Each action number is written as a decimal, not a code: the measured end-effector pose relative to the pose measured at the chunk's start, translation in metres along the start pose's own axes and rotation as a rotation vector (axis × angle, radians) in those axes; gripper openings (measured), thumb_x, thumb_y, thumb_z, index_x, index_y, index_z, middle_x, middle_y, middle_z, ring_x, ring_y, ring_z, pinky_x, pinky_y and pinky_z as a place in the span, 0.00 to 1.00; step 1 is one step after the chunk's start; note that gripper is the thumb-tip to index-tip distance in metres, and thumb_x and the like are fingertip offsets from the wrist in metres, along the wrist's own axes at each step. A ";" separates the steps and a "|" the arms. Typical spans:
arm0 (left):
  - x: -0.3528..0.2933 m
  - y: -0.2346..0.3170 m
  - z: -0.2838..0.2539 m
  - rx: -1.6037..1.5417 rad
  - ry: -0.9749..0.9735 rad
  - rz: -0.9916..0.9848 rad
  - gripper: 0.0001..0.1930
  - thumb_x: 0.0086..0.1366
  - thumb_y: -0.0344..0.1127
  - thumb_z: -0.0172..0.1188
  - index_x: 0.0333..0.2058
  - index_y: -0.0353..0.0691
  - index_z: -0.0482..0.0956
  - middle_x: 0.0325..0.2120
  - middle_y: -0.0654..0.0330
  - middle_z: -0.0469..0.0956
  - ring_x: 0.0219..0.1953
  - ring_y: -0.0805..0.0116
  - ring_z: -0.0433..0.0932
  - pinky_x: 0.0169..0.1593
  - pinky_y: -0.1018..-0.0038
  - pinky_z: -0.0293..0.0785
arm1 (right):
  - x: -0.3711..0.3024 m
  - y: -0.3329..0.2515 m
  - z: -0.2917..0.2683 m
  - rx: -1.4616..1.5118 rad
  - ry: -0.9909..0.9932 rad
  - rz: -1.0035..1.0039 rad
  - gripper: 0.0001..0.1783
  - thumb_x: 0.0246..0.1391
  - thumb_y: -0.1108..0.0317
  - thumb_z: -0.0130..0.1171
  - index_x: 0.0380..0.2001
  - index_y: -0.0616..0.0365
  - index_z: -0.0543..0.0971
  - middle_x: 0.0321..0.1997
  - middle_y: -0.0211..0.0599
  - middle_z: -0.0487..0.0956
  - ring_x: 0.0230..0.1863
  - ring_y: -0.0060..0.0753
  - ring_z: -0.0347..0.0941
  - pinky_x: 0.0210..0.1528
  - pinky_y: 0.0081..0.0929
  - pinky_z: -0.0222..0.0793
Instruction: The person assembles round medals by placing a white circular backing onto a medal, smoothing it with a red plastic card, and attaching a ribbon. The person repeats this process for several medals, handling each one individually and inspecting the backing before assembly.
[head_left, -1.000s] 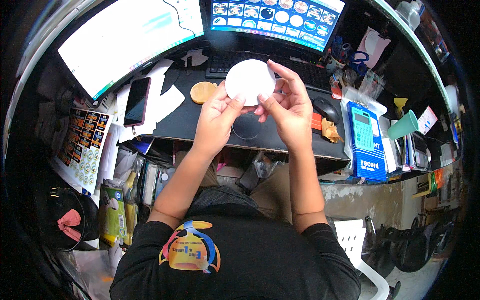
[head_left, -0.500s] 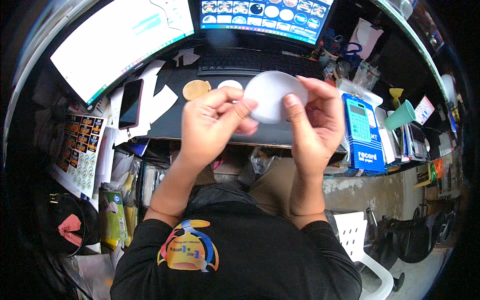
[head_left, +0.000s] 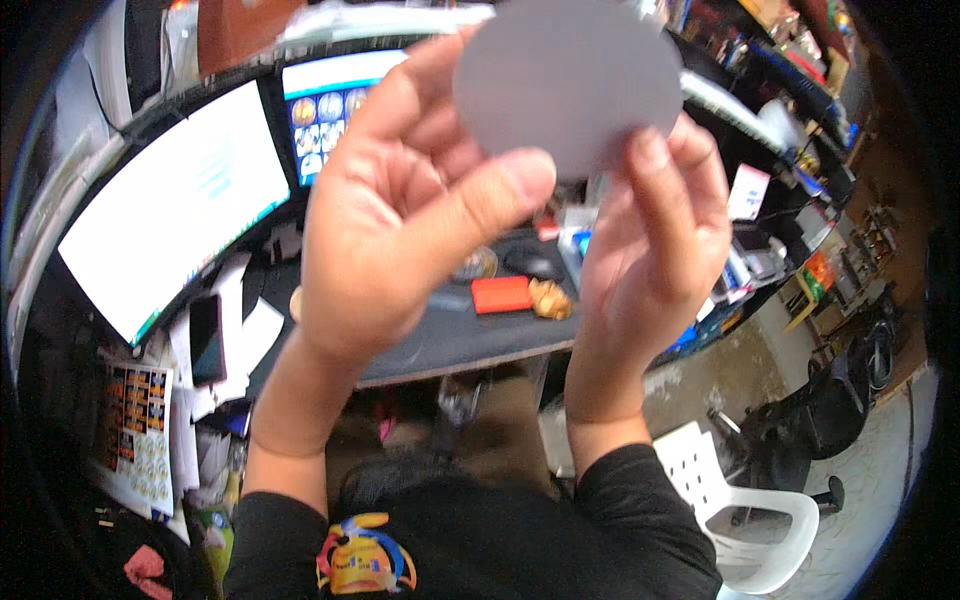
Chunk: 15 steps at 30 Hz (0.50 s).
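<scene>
A round, flat grey disc (head_left: 570,80) is raised in front of me, its top edge cut off by the picture's upper rim. My left hand (head_left: 385,220) grips it at the lower left, thumb on the near side and fingers partly hidden behind. At the lower right edge, the thumb of my right hand (head_left: 655,225) presses on the disc, with the other fingers curled behind it. On the dark desk (head_left: 440,345) beneath lie a red rectangular block (head_left: 500,295), a small golden-brown figure (head_left: 550,299) and a black mouse (head_left: 533,262).
Two screens stand at the left and back: a large white monitor (head_left: 185,210) and one partly behind my left hand (head_left: 305,130). A phone (head_left: 206,340) lies on papers beside a printed sheet (head_left: 145,430). A white plastic chair (head_left: 770,530) is at lower right.
Both hands have lifted the disc upward and closer to me. My view has shifted and turned, bringing the red block, golden figure and mouse into sight.
</scene>
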<state>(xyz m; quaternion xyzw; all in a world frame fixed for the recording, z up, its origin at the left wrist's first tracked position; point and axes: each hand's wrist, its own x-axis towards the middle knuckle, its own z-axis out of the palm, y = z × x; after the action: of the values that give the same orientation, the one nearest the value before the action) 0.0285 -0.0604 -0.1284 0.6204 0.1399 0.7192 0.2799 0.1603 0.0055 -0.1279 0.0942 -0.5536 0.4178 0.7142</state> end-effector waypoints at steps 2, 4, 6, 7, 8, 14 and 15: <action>0.005 0.006 0.012 -0.118 0.004 -0.042 0.32 0.60 0.23 0.59 0.62 0.30 0.59 0.57 0.49 0.69 0.60 0.61 0.68 0.65 0.63 0.61 | 0.000 -0.009 0.001 -0.008 -0.010 -0.020 0.06 0.53 0.76 0.64 0.33 0.60 0.76 0.46 0.35 0.71 0.46 0.21 0.68 0.52 0.22 0.62; 0.007 0.007 0.019 -0.116 0.017 -0.049 0.32 0.59 0.22 0.60 0.62 0.30 0.60 0.58 0.49 0.69 0.60 0.63 0.69 0.65 0.64 0.61 | -0.002 -0.013 0.001 -0.052 0.020 -0.030 0.06 0.52 0.76 0.64 0.32 0.60 0.76 0.47 0.35 0.70 0.46 0.21 0.68 0.53 0.22 0.62; 0.008 0.006 0.024 -0.108 -0.012 -0.041 0.31 0.61 0.23 0.59 0.63 0.31 0.60 0.58 0.52 0.69 0.58 0.66 0.70 0.62 0.68 0.64 | -0.004 -0.017 -0.002 -0.035 0.015 -0.015 0.06 0.52 0.77 0.64 0.32 0.60 0.76 0.48 0.36 0.69 0.48 0.21 0.67 0.54 0.24 0.62; 0.008 0.005 0.026 -0.126 -0.027 -0.038 0.31 0.62 0.24 0.59 0.63 0.32 0.61 0.58 0.53 0.69 0.57 0.68 0.70 0.60 0.69 0.66 | -0.005 -0.018 -0.004 -0.052 0.029 -0.024 0.07 0.52 0.77 0.64 0.32 0.60 0.76 0.48 0.37 0.69 0.48 0.21 0.67 0.54 0.24 0.62; 0.009 0.002 0.027 -0.139 -0.041 -0.030 0.29 0.63 0.25 0.58 0.63 0.33 0.61 0.56 0.55 0.71 0.54 0.72 0.72 0.54 0.75 0.70 | -0.005 -0.019 -0.005 -0.049 0.016 -0.037 0.06 0.52 0.77 0.64 0.32 0.60 0.76 0.48 0.37 0.69 0.48 0.22 0.67 0.54 0.25 0.62; 0.005 -0.010 0.032 -0.146 -0.056 0.044 0.23 0.67 0.25 0.55 0.60 0.32 0.66 0.52 0.56 0.74 0.51 0.73 0.75 0.54 0.76 0.72 | -0.007 -0.021 -0.009 -0.111 0.026 -0.103 0.09 0.52 0.78 0.63 0.36 0.60 0.74 0.48 0.38 0.69 0.49 0.26 0.68 0.55 0.26 0.62; 0.006 -0.010 0.030 -0.102 -0.072 0.062 0.22 0.67 0.24 0.55 0.59 0.32 0.67 0.52 0.55 0.75 0.51 0.72 0.75 0.54 0.75 0.72 | -0.006 -0.022 -0.009 -0.203 0.032 -0.149 0.11 0.51 0.78 0.63 0.37 0.60 0.74 0.49 0.39 0.69 0.50 0.27 0.68 0.55 0.26 0.62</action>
<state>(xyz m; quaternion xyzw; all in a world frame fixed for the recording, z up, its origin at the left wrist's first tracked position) 0.0591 -0.0532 -0.1237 0.6348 0.0739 0.7109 0.2935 0.1816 -0.0060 -0.1294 0.0557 -0.5730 0.3069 0.7579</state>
